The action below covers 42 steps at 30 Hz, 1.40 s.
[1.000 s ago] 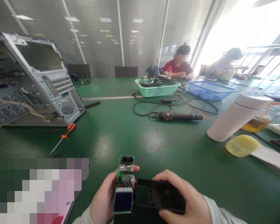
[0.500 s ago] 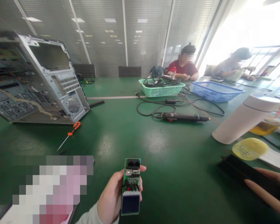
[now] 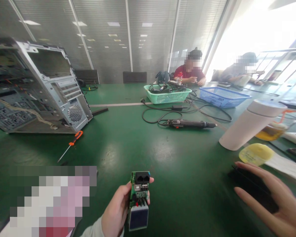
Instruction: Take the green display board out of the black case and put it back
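My left hand (image 3: 116, 210) grips a green circuit board (image 3: 139, 192) upright at the bottom centre. The board carries a black double socket at its top and a square blue-faced display module (image 3: 138, 218) at its lower end. My right hand (image 3: 268, 200) is at the lower right, fingers spread and empty, over a black plastic housing (image 3: 253, 186) lying on the green table (image 3: 177, 158). I cannot tell whether the fingers touch it.
An open computer case (image 3: 43, 89) stands at the left, with an orange-handled screwdriver (image 3: 72, 141) near it. An electric screwdriver (image 3: 189, 124), cables, a green basket (image 3: 166, 97), and a blue basket (image 3: 224, 97) lie ahead. A white bottle (image 3: 249, 125) lies on its side. Two people sit beyond.
My right hand has set the black housing down at the right and moved off it, opening its fingers. The board stays in my left hand, with its socket end turned slightly toward me.
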{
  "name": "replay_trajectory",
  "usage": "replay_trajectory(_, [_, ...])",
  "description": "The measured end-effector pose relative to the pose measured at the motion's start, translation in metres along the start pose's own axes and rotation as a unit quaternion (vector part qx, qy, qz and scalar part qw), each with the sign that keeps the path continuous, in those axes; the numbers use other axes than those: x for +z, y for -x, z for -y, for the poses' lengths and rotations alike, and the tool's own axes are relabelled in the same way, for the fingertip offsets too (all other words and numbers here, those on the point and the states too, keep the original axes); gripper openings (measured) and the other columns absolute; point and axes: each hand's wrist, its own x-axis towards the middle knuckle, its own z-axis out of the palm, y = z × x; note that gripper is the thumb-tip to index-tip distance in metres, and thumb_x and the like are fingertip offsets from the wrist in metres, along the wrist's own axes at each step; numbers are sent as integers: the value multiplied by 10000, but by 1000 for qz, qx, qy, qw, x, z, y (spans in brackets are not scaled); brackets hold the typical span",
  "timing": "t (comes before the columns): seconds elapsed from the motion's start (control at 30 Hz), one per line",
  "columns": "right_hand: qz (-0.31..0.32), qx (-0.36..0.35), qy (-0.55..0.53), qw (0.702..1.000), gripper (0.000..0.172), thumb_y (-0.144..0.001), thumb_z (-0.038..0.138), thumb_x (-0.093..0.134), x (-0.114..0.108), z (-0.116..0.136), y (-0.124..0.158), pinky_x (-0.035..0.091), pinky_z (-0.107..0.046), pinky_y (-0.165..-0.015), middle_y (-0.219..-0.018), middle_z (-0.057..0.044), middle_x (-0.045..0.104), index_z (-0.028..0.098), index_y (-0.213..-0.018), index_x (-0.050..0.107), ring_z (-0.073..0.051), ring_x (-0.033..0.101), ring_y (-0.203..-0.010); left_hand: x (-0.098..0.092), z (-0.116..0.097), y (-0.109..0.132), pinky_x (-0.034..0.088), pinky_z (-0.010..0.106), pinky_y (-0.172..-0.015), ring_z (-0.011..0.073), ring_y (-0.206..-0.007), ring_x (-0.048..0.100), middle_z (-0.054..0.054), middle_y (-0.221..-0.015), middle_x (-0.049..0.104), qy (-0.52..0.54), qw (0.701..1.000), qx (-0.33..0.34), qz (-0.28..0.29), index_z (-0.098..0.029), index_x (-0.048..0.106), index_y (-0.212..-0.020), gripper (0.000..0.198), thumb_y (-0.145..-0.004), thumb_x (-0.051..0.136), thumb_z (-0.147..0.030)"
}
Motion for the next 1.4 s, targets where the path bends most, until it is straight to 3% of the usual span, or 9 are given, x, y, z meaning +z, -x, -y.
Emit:
replay_trajectory(0.17, [116,-18,-207,971,407,-912,479,535,42,78,-1,421,-496,-1011,-1238,-64,603,297,-1273,490,-290,543,-1164,1,-5,6,471,291,-657,191,-646,593,53,-725,721,-57,998,-3,-16,-138,758,-1064,529,-758,669,-561])
replay_trajectory(0.33, [219,6,-407,887,417,-922,540,521,74,132,-4,511,-329,-789,-1031,-56,630,265,-1236,526,-194,622,-874,-4,-10,8,421,321,-941,299,-1100,573,80,-1007,765,-159,982,52,-85,-165,797,-943,253,-794,712,-351])
replay_trajectory(0.4, [279,19,-447,849,487,-914,584,510,81,140,-4,502,-302,-681,-923,-39,614,251,-1268,487,-160,597,-715,-4,-6,10,410,347,-975,327,-1144,557,76,-1071,759,-183,978,58,-87,-187,797,-944,194,-788,715,-269])
replay_trajectory(0.5, [350,55,-470,808,581,-896,634,500,85,140,0,466,-269,-607,-852,-27,579,224,-1303,432,-138,551,-643,-1,0,15,428,329,-948,323,-1081,594,56,-1051,771,-214,964,96,-125,-240,802,-944,191,-768,730,-230])
replay_trajectory(0.67, [366,57,-487,791,633,-838,691,528,87,134,6,414,-247,-551,-839,-38,571,198,-1232,478,-126,521,-604,10,1,21,452,322,-891,314,-1001,624,54,-1004,777,-333,927,92,-143,-285,806,-928,183,-768,728,-330])
replay_trajectory(0.9, [376,108,-560,731,503,-810,534,699,88,136,12,436,-195,-610,-1001,-47,614,218,-1164,532,-137,565,-820,22,-7,18,448,318,-819,317,-935,637,68,-974,765,-446,878,129,-121,-302,801,-914,271,-711,736,-469])
replay_trajectory(1.17, [363,200,-568,712,527,-699,472,772,93,128,-4,464,-199,-559,-694,-10,642,133,-1028,538,-107,603,-572,11,-7,14,449,275,-782,230,-889,627,15,-965,712,-423,898,112,-33,-258,663,-1158,420,-776,640,-430])
replay_trajectory(1.27, [339,231,-607,681,444,-660,393,757,97,123,-5,459,-190,-541,-739,-17,663,138,-970,567,-111,626,-567,11,-7,12,477,266,-758,225,-918,647,45,-1092,709,-427,898,105,-22,-219,622,-1184,441,-764,649,-349])
replay_trajectory(1.4, [340,197,-634,666,369,-697,318,720,99,120,1,469,-199,-568,-802,-12,658,163,-989,557,-119,629,-622,14,-7,11,496,294,-776,236,-892,676,46,-1003,739,-465,878,115,-30,-206,637,-1102,373,-734,662,-266])
